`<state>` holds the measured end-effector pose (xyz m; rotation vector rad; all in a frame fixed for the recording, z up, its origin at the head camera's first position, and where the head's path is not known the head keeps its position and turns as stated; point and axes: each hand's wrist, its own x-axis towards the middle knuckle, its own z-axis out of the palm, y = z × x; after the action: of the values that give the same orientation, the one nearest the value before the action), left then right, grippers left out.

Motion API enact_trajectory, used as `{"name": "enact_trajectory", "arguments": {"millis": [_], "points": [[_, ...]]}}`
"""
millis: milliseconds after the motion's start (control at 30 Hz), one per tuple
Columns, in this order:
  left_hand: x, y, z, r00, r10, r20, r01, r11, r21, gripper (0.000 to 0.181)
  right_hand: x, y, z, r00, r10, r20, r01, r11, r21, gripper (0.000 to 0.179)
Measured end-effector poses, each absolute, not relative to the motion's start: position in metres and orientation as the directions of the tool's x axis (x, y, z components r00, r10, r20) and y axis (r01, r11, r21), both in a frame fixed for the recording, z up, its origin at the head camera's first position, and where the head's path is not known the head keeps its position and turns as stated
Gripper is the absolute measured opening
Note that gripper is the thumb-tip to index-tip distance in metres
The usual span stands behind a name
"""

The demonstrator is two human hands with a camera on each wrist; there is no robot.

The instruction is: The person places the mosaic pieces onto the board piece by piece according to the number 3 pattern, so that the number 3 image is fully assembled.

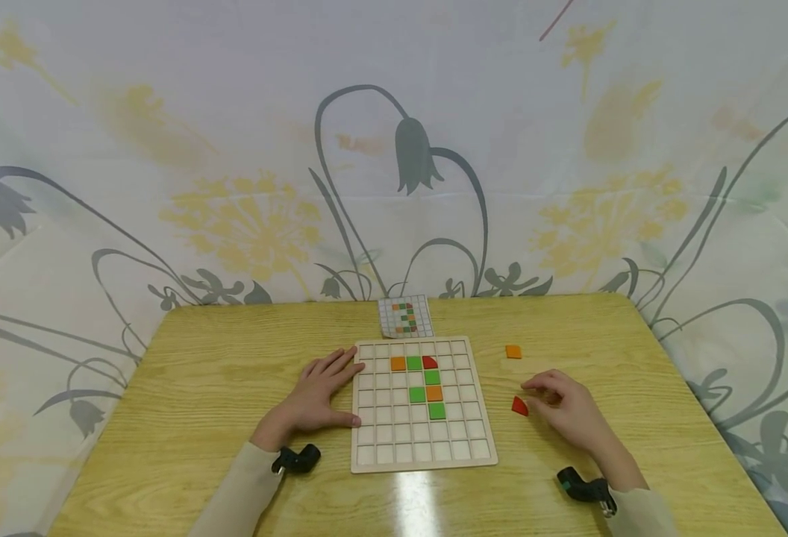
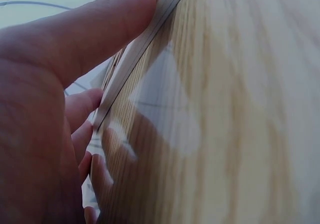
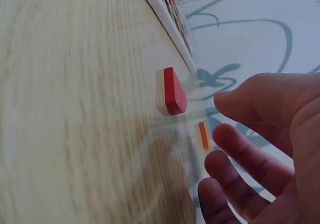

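A wooden grid board [image 1: 383, 432] lies on the table, with orange, green and red tiles in some of its cells. My left hand [image 1: 316, 395] rests at the board's left edge, fingers spread and thumb touching the rim [image 2: 127, 59]. Right of the board, a red quarter-round tile [image 1: 519, 406] lies flat on the wood. Just beside it hovers my right hand [image 1: 565, 410], its fingers loosely bent and holding nothing. In the right wrist view the thumb and fingertips stand apart from the red tile [image 3: 174, 92]. An orange square tile [image 1: 513, 351] lies farther back.
Behind the board lies a printed pattern card [image 1: 387, 321] showing coloured squares on a grid. The wooden table [image 1: 219, 358] meets a flower-printed cloth [image 1: 266, 149] at its back and sides. Each wrist wears a small black camera.
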<state>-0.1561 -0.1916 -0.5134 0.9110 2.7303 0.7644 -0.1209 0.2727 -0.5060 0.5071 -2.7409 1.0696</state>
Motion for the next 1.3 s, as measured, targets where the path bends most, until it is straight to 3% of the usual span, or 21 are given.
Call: {"name": "enact_trajectory", "arguments": {"millis": [600, 967, 1300], "points": [[-0.155, -0.194, -0.514, -0.800, 0.600, 0.005, 0.517, 0.685, 0.514, 0.098, -0.126, 0.272, -0.508, -0.915, -0.396, 0.074, -0.334, 0.644, -0.688, 0.028], [-0.157, -0.192, -0.512, -0.800, 0.600, 0.008, 0.517, 0.683, 0.515, 0.097, -0.129, 0.274, -0.499, -0.920, -0.392, 0.027, -0.294, 0.641, -0.709, 0.025], [-0.157, -0.192, -0.512, -0.801, 0.599, 0.006, 0.515, 0.683, 0.518, 0.098, -0.132, 0.274, -0.500, -0.906, -0.424, 0.005, -0.302, 0.637, -0.709, 0.033]]}}
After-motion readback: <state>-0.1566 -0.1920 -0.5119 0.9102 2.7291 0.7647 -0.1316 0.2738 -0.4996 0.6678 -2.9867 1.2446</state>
